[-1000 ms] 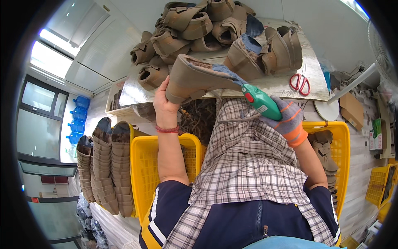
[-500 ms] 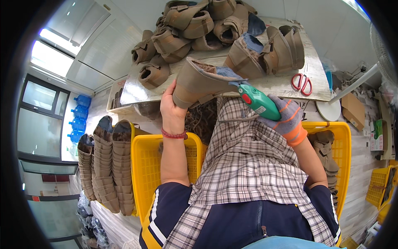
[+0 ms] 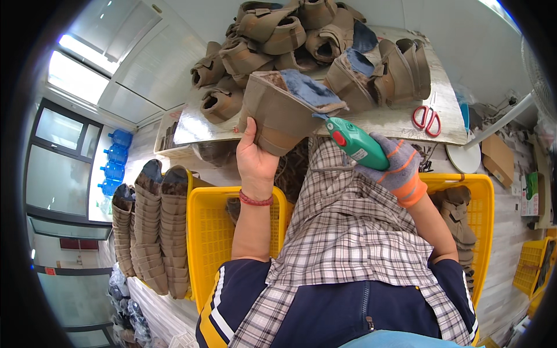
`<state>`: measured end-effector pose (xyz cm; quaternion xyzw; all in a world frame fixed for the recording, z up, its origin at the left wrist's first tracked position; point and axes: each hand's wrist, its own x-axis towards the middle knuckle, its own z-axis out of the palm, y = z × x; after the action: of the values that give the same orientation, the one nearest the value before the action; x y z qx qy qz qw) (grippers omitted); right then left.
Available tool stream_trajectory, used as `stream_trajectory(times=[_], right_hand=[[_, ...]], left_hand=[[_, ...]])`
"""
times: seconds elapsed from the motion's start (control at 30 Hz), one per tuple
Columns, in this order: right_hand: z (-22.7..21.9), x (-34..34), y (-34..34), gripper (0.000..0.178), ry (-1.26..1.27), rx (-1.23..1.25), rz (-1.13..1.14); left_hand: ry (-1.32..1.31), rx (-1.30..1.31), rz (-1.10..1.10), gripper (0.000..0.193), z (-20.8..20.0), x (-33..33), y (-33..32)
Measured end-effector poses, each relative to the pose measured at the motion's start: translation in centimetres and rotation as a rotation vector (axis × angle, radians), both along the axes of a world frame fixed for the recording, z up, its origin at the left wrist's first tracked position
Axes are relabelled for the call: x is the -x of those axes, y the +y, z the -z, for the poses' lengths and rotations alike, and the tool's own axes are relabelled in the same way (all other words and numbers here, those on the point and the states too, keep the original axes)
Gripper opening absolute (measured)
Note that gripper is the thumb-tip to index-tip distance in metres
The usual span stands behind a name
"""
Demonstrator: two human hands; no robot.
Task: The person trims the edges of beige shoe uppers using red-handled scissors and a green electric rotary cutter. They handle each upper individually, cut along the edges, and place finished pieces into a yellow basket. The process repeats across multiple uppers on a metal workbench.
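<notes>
My bare left hand (image 3: 257,168) is closed around the side of a taupe shoe upper (image 3: 281,119), its thumb flat on the outer face. Brown and blue fleece lining shows in the tilted opening of the upper. A grey and orange glove covers my right hand (image 3: 400,168), which grips green electric scissors (image 3: 358,144) with a red button. The tool's blade end lies right beside the fleece edge at the upper's right corner; I cannot tell whether it touches. Behind the held piece, another fleece-lined upper (image 3: 351,87) stands on the worktable (image 3: 394,124).
Uppers lie heaped (image 3: 264,29) at the table's back, with red-handled scissors (image 3: 427,120) at its right. A yellow basket (image 3: 217,243) stands by my left arm, another (image 3: 478,232) by my right. Stacked uppers (image 3: 174,232) rise at far left; a fan pole (image 3: 505,119) stands at right.
My left hand has shifted slightly right and turned the upper, so more of its blue lining faces up. The electric scissors have moved slightly left with my right hand.
</notes>
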<state>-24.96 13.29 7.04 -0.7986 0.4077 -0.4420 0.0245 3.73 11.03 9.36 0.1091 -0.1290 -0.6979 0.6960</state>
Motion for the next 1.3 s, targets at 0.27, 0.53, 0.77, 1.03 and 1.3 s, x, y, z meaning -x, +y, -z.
stream_trajectory(times=[0.27, 0.53, 0.77, 1.03, 1.3], right_hand=[[-1.3, -1.2, 0.5, 0.058, -0.097, -0.176, -0.034], [-2.4, -1.7, 1.0, 0.057, -0.279, -0.32, -0.034], [-1.3, -1.3, 0.8, 0.058, -0.333, -0.317, 0.003], [-2.4, -1.2, 1.8, 0.056, -0.437, -0.517, 0.036], [-2.9, -0.8, 1.7, 0.052, -0.633, -0.705, -0.027]], left_hand=[[-0.318, 0.308, -0.083, 0.044, 1.1, 1.4, 1.4], [-0.69, 0.479, -0.229, 0.044, 3.7, 2.7, 1.4], [-1.409, 0.552, -0.488, 0.027, 4.5, 3.1, 1.5], [-1.914, 0.856, -0.662, 0.041, 3.1, 4.5, 1.6], [-2.035, 0.958, -0.57, 0.042, 4.5, 4.6, 2.1]])
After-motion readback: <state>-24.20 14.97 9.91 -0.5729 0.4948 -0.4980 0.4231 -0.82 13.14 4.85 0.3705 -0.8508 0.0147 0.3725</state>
